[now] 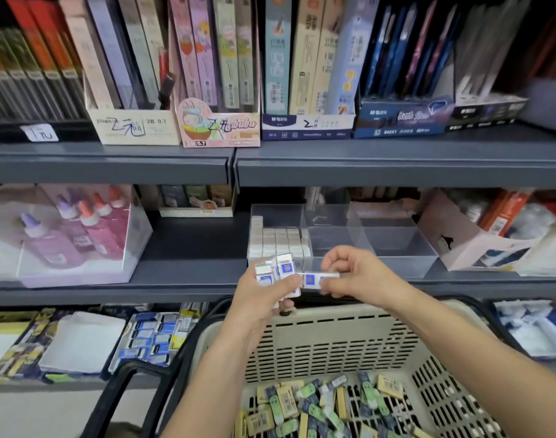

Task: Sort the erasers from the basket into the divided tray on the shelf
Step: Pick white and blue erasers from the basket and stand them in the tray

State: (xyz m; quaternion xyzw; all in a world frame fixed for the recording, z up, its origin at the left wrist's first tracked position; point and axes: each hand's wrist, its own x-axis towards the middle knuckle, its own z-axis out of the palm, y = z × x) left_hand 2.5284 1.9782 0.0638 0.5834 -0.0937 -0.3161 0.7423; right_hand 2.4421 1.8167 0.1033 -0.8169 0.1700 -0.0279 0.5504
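Observation:
My left hand (264, 298) clutches a bunch of white erasers with blue labels (278, 271) above the beige basket (333, 339). My right hand (355, 273) pinches one white-and-blue eraser (314, 278) by its end, right beside the bunch. Just behind both hands sits the clear divided tray (381, 241) on the middle shelf. Its left compartment holds rows of white erasers (280, 241); the other compartments look bare. Many green, yellow and dark blue erasers (317, 409) lie loose in the basket's bottom.
A clear box of glue bottles (77, 235) stands left of the tray, an open carton (479, 235) on its right. Boxed pencil leads fill the upper shelf (302, 159). The lower shelf holds blue-white packs (153, 336). The basket's black handle (122, 390) hangs at front left.

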